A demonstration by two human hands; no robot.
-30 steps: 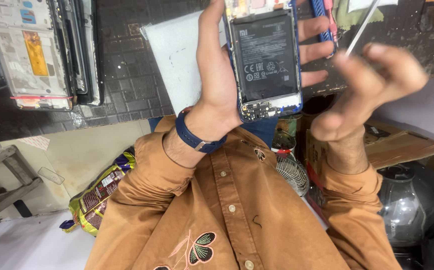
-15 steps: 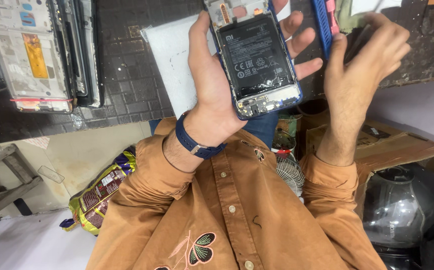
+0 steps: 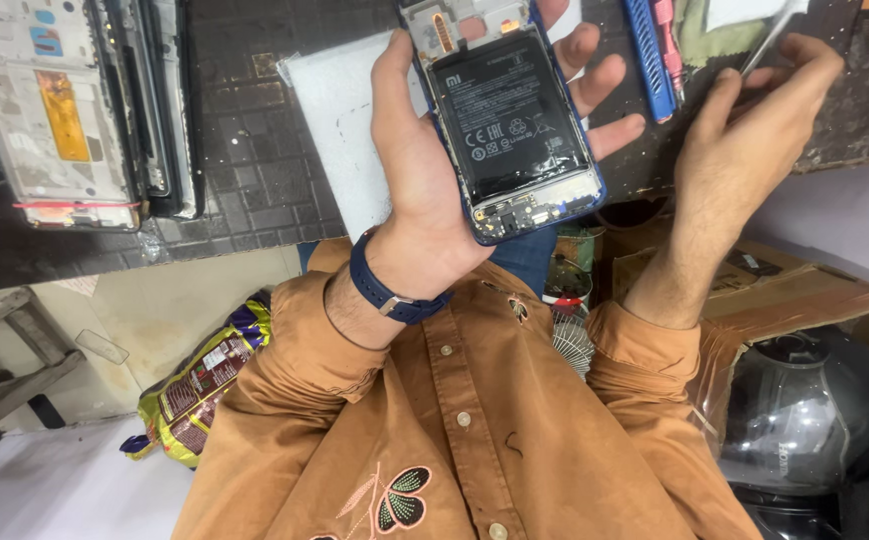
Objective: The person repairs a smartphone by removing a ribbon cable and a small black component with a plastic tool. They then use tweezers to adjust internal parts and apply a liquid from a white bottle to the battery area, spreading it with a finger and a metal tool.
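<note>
A crumpled yellow-purple snack packet [image 3: 200,385] lies on the floor; a brown cardboard box [image 3: 790,300] sits opposite.

**Count of items in view**

Two hands: left hand [image 3: 425,190], right hand [image 3: 745,140]. One opened phone [image 3: 510,115]. One metal tool [image 3: 770,40]. One white pad [image 3: 340,130]. One blue wristband [image 3: 390,295]. One cardboard box [image 3: 805,300]. One snack packet [image 3: 200,385].

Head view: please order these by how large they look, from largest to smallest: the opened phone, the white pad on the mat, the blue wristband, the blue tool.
1. White pad, partly hidden by the left hand, so unsure against the phone.
2. Opened phone, nearer the camera.
3. Blue tool, cut off by the frame edge.
4. Blue wristband.
</note>
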